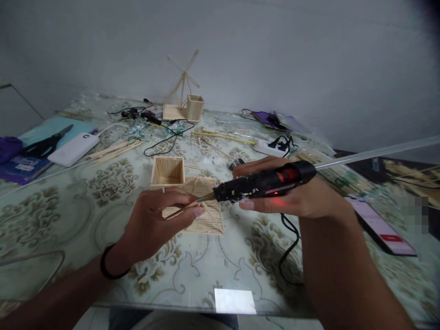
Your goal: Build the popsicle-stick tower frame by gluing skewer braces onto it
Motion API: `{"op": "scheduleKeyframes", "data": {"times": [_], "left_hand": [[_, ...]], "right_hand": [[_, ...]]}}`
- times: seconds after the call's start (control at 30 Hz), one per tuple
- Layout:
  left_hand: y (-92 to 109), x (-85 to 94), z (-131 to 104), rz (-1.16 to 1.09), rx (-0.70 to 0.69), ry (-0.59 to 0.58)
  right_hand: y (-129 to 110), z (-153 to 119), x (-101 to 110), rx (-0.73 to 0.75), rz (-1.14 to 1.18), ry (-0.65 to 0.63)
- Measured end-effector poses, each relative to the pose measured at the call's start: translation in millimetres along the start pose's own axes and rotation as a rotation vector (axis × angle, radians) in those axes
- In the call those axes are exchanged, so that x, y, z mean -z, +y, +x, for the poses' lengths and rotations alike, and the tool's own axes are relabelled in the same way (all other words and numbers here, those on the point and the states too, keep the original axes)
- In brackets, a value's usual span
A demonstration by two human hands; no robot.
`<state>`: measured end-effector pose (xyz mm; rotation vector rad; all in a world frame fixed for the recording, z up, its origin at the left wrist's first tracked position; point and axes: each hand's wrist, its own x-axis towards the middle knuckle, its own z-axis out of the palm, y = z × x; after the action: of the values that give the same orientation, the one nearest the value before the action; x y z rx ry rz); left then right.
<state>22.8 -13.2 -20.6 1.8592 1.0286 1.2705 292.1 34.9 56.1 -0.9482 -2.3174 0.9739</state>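
My right hand is wrapped round a black glue gun with a long clear glue stick running out of its back. Its metal nozzle touches or nearly touches a thin wooden stick pinched between the thumb and forefinger of my left hand. Just beyond and beneath the fingers lies a flat wooden stick base, with thin sticks rising from it. An open square box of sticks stands at its far left corner, partly behind my left hand.
At the back stands a stick windmill with a small box. On the left are black scissors, a white power bank and loose sticks. A power strip lies behind my right hand; a phone lies at the right.
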Motion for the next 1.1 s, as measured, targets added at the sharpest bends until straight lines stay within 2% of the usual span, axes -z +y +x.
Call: {"op": "scheduleKeyframes", "data": {"times": [0.23, 0.63, 0.83, 1.1], "left_hand": [[2, 0.4, 2, -0.008, -0.016, -0.023], [2, -0.7, 1, -0.026, 0.007, 0.004], [2, -0.3, 1, -0.02, 0.018, 0.015], [2, 0.1, 2, 0.01, 0.016, 0.002]], "right_hand": [[3, 1, 0, -0.017, -0.009, -0.053], [5, -9, 4, -0.069, -0.151, 0.12], [5, -9, 9, -0.044, -0.172, 0.064], [-1, -5, 8, 0.011, -0.056, -0.045]]}}
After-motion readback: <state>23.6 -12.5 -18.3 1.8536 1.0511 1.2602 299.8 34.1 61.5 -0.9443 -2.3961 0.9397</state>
